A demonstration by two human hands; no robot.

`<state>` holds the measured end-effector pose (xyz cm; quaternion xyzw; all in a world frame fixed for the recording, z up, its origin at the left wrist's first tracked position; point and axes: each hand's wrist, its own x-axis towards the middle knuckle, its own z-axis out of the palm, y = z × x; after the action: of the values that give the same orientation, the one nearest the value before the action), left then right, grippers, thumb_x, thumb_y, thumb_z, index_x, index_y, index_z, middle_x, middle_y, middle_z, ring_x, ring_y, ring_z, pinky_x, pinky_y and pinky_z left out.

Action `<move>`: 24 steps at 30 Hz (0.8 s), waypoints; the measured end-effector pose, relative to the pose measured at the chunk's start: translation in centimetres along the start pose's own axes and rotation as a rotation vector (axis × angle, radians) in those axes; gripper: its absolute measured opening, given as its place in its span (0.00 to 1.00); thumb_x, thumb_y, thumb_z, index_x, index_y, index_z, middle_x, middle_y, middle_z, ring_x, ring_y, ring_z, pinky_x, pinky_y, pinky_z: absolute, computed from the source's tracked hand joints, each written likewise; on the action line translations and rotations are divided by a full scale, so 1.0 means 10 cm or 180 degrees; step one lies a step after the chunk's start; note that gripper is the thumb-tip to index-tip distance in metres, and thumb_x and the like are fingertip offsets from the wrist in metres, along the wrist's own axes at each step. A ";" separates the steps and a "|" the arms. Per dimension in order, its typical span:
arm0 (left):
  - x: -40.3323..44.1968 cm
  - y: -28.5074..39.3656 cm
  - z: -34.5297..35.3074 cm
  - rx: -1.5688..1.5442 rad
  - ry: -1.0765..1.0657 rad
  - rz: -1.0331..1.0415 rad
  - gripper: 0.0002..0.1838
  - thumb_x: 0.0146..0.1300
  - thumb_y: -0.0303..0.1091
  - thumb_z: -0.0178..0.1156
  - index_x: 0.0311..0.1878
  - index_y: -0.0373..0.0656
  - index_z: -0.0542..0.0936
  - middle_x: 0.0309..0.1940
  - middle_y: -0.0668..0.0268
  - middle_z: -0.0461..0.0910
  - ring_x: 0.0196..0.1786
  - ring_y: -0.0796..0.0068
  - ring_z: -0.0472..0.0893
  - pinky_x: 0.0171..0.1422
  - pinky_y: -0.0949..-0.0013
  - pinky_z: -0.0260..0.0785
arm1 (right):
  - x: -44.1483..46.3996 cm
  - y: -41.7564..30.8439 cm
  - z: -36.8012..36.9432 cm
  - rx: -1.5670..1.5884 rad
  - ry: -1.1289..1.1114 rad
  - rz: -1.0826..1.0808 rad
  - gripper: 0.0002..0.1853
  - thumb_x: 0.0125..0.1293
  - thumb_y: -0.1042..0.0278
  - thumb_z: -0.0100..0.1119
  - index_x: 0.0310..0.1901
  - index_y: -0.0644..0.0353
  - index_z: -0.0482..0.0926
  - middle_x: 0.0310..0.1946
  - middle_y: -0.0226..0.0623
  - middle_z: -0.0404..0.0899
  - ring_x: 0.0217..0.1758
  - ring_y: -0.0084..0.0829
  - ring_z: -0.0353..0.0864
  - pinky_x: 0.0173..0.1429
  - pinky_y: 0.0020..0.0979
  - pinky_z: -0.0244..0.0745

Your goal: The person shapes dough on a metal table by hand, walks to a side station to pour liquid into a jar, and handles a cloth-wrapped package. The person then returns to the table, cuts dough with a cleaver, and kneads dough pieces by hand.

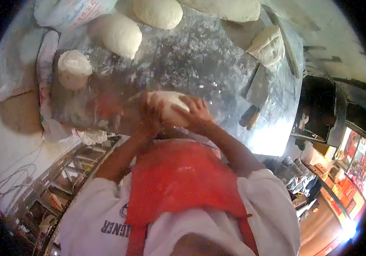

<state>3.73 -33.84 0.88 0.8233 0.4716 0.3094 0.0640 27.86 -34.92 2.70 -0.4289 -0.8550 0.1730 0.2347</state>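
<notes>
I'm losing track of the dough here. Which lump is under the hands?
The lump nearest the red apron: left hand and right hand both touch it, while the other lumps lie farther back, untouched.

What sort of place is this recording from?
Probably a bakery or dough kitchen: several lumps of dough sit on a white-dusted table, with a broad flat blade near one of them.

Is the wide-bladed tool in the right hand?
No, the wide-bladed tool lies on the tabletop, while the right hand rests on a lump of dough.
</notes>
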 end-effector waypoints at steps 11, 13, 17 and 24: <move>1.23 0.22 -0.13 -0.0937 -0.0641 0.0179 0.34 0.62 0.52 0.69 0.68 0.43 0.78 0.65 0.55 0.78 0.69 0.48 0.74 0.76 0.44 0.62 | 0.15 0.15 -0.68 0.0775 0.0060 0.1030 0.51 0.50 0.45 0.83 0.72 0.61 0.70 0.66 0.53 0.73 0.67 0.58 0.72 0.72 0.55 0.68; 1.47 0.33 0.03 -0.0973 -0.0634 0.0931 0.36 0.62 0.51 0.69 0.70 0.44 0.76 0.68 0.54 0.75 0.72 0.47 0.72 0.78 0.42 0.60 | -0.04 0.31 -0.68 0.0361 0.0376 0.1309 0.55 0.48 0.43 0.84 0.75 0.56 0.67 0.70 0.53 0.70 0.70 0.59 0.70 0.73 0.56 0.66; 1.24 0.26 0.86 -0.1065 -0.1032 0.0836 0.39 0.62 0.53 0.68 0.74 0.47 0.71 0.74 0.54 0.68 0.77 0.42 0.65 0.81 0.39 0.54 | -0.34 0.67 -0.25 -0.0231 0.0281 0.1820 0.60 0.44 0.36 0.84 0.77 0.50 0.64 0.74 0.52 0.65 0.73 0.59 0.67 0.74 0.59 0.63; 1.13 0.29 0.74 -0.0822 -0.1187 0.0688 0.44 0.62 0.53 0.71 0.80 0.55 0.66 0.80 0.59 0.63 0.83 0.49 0.57 0.84 0.38 0.45 | -0.27 0.62 -0.28 -0.0082 0.0408 0.2000 0.60 0.44 0.37 0.84 0.78 0.49 0.63 0.76 0.48 0.63 0.75 0.57 0.63 0.77 0.56 0.60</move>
<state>14.18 -24.83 1.12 0.8968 0.3174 0.2149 0.2211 34.80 -33.31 1.24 -0.6849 -0.6663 0.1988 0.2178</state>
